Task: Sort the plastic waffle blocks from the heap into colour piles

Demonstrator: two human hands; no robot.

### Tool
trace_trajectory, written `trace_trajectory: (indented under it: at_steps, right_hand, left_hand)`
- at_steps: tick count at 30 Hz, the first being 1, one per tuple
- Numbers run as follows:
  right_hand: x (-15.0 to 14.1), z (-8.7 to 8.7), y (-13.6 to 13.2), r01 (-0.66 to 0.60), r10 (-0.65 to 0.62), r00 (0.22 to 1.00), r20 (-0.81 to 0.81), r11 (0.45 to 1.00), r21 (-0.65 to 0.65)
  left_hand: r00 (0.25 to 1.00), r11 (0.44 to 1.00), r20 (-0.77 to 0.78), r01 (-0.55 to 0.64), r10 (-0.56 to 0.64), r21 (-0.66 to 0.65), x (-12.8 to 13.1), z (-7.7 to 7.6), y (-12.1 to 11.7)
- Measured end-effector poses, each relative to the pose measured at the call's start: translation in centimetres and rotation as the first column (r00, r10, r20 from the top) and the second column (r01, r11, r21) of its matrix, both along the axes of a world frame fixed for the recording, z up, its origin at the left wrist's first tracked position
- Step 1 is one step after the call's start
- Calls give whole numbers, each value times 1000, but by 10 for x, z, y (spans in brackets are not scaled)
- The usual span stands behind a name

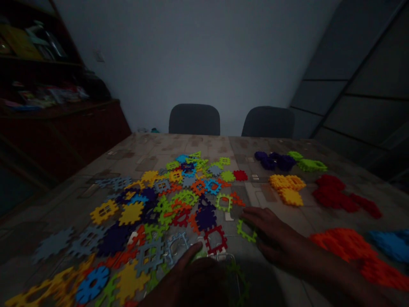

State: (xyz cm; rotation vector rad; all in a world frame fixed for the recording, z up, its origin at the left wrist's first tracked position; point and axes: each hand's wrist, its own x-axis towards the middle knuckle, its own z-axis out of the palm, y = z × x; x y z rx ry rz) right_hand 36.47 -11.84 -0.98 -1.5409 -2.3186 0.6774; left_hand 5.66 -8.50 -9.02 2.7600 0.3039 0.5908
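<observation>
Two hands working among plastic interlocking pieces (131,213): right hand (271,232), fingers loosely spread, nothing gripped, just beside green frame piece (246,231) on tabletop (179,147); left hand (194,279) in shadow, grip impossible to tell.

Interlocking plastic tiles (206,218): mixed spread of yellow, purple, lime, orange, grey-blue, red, with waffle-grid cut-outs. Single-colour piles: red pile (332,192), amber pile (287,187), purple pile (273,161), orange pile (345,247), blue pile (391,245). Worktop (191,145): mottled beige-brown flagstone pattern.
</observation>
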Motion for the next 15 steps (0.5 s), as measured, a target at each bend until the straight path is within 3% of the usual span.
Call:
trace_trajectory:
  at_steps: [4, 7, 10, 12, 15]
  right_hand:
    - [-6, 10, 10, -85, 86, 996, 29, 996, -19]
    - [-12, 14, 12, -45, 48, 996, 74, 998, -39]
    - [-13, 11, 9, -10, 14, 994, 106, 999, -37]
    - [-13, 9, 6, -2, 5, 993, 117, 1000, -31]
    - [-12, 9, 3, 1, 5, 992, 124, 999, -51]
  left_hand:
    - [998, 997, 15, -61, 60, 44, 5, -8, -5]
    - [990, 987, 66, -131, 125, 96, 7, -17, -7]
    - [993, 989, 60, -109, 103, 101, 4, -21, -6]
    - [990, 989, 30, -142, 141, 36, 0, -13, -2]
    - [962, 959, -6, -271, 271, -88, -6, 21, 6]
